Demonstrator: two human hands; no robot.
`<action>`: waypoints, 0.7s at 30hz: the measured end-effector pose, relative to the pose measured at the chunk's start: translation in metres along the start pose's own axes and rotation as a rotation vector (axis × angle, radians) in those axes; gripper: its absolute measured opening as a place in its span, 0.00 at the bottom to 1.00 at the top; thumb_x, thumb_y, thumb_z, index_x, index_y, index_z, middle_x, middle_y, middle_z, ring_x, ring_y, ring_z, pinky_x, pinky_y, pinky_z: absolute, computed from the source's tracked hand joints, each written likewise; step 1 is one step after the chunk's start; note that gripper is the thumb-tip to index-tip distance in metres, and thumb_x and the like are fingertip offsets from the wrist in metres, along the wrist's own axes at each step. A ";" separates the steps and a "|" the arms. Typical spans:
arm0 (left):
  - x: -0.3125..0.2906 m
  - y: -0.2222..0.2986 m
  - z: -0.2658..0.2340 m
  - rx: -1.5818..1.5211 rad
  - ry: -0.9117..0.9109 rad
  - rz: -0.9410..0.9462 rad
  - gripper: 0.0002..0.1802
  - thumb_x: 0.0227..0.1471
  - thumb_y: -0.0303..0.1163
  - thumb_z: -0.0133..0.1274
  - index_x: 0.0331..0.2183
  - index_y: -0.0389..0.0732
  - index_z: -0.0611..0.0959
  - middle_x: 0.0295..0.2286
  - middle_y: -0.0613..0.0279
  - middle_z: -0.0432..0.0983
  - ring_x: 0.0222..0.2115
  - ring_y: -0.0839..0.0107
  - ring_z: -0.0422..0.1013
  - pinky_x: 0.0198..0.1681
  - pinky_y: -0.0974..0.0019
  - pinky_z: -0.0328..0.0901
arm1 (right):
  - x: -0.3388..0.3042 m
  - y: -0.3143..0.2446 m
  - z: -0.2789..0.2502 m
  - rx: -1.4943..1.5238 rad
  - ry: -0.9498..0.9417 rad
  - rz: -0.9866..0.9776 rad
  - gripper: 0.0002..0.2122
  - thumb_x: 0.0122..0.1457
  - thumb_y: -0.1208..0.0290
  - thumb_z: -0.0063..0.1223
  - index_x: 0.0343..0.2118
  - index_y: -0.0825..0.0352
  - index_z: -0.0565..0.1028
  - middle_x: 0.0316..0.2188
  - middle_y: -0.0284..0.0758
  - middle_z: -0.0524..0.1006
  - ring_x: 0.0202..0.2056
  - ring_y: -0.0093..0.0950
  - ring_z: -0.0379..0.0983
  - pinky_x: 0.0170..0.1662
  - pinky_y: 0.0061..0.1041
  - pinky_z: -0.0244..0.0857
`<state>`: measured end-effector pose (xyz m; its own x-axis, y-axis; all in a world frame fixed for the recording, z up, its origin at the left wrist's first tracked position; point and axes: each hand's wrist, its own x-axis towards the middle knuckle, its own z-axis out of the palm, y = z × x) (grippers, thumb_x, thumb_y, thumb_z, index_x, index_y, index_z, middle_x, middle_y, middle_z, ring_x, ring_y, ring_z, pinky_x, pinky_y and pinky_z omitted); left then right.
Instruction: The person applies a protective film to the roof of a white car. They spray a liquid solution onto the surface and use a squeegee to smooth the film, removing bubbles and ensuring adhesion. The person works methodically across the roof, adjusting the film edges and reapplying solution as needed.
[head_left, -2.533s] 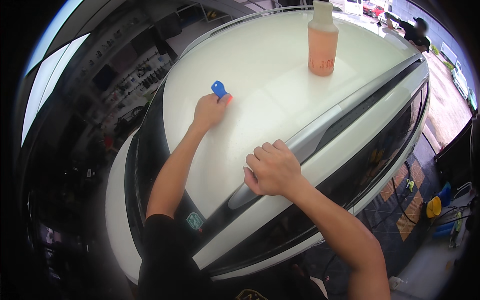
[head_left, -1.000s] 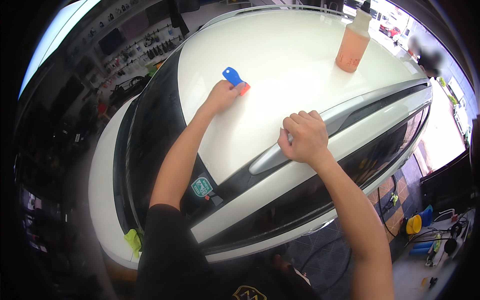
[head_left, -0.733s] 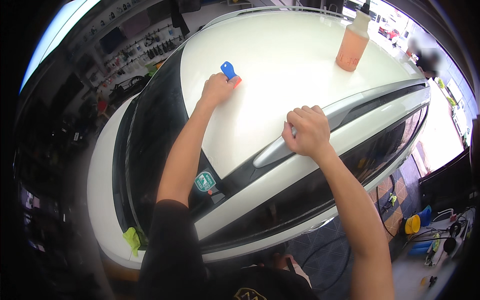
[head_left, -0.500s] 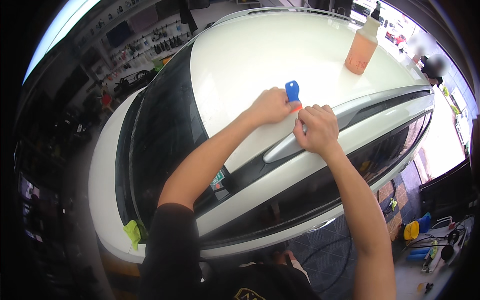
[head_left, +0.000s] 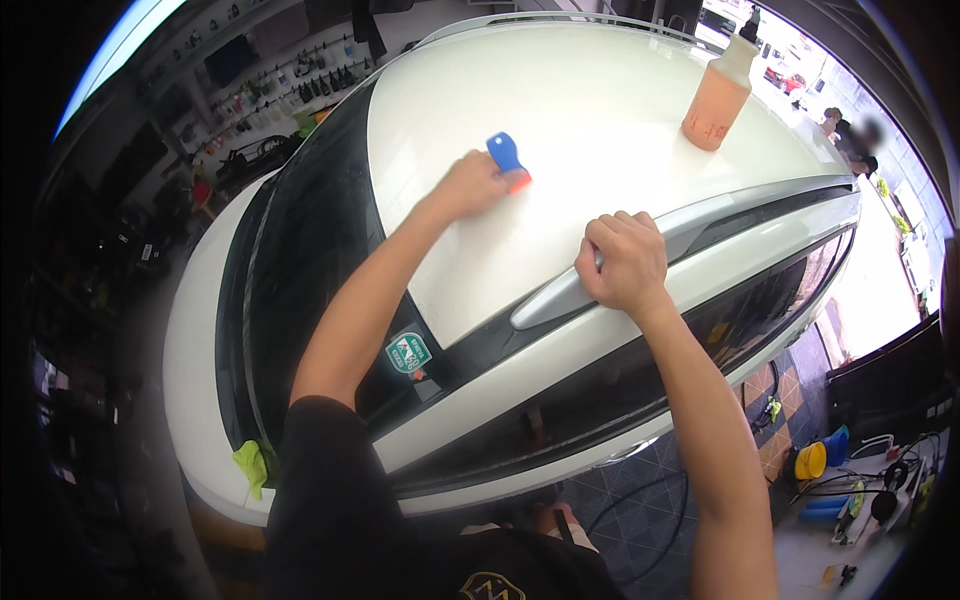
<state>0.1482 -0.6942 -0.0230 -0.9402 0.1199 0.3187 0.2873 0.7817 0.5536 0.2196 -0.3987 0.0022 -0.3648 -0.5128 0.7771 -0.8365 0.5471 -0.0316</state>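
Observation:
My left hand is closed round a small scraper, blue at the handle with an orange-red blade edge. It is over the white car roof, toward the windshield side, and the fingers hide part of the tool. My right hand grips the silver roof rail, its fingers wrapped over the bar near the rail's front end. Toward the rear of the roof a spray bottle with orange liquid and a black spray head stands upright.
A green cloth lies by the base of the dark windshield. A hose runs across the tiled floor. At lower right stand a yellow container and tools. Shelves of bottles line the far wall; another person is beyond the car.
My left hand has moved left and slightly away across the roof with the scraper, leaving the rail. My right hand stays on the rail.

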 end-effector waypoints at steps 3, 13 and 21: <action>-0.038 0.105 0.036 -0.015 -0.121 0.297 0.22 0.62 0.50 0.57 0.31 0.39 0.88 0.33 0.46 0.83 0.43 0.46 0.74 0.52 0.47 0.65 | -0.007 0.011 -0.005 -0.044 0.001 0.008 0.06 0.48 0.74 0.58 0.20 0.62 0.71 0.18 0.33 0.70 0.23 0.34 0.68 0.32 0.35 0.58; -0.054 0.102 0.004 0.078 -0.143 0.138 0.17 0.64 0.46 0.57 0.37 0.43 0.89 0.32 0.55 0.80 0.44 0.55 0.70 0.53 0.50 0.60 | -0.006 0.002 -0.007 -0.016 -0.046 0.060 0.06 0.53 0.69 0.61 0.31 0.62 0.75 0.21 0.31 0.73 0.24 0.34 0.70 0.34 0.35 0.59; -0.068 0.148 0.024 0.350 -0.013 0.202 0.15 0.65 0.41 0.53 0.38 0.42 0.89 0.33 0.56 0.77 0.43 0.57 0.71 0.50 0.53 0.61 | 0.027 0.021 -0.029 0.372 -0.284 0.252 0.14 0.61 0.67 0.68 0.43 0.71 0.77 0.32 0.36 0.80 0.25 0.24 0.78 0.33 0.28 0.71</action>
<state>0.2501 -0.5718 0.0194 -0.8740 0.2988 0.3831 0.3895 0.9023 0.1848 0.2044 -0.3819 0.0408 -0.6264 -0.5832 0.5172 -0.7783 0.4314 -0.4562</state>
